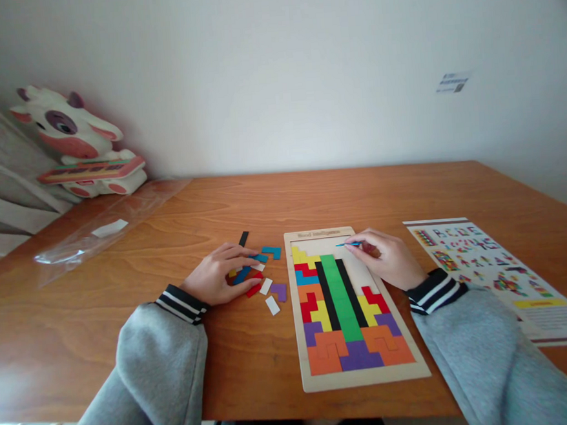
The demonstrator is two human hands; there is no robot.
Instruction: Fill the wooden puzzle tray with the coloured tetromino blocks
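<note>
A wooden puzzle board [302, 379] lies on the table, its lower part and left side filled with coloured pieces. A green strip [342, 296] runs up its middle between two black strips. Over the board's upper right, my right hand [386, 257] pinches a thin-looking blue puzzle piece [348, 244], seen nearly edge-on. To the board's left, my left hand [222, 272] rests open, fingers spread over a loose pile. Around its fingertips lie a red piece [254, 287], blue pieces, white pieces [272, 305], a purple piece [279, 292] and a black strip [244, 238]. My fingers partly hide the pile.
A printed pattern sheet [528, 312] lies on the table [340, 195] to the right of the board. At the far left, a clear plastic bag [77, 249] lies before a cow-shaped toy keyboard [96, 170] by the curtain. A white wall stands behind the table.
</note>
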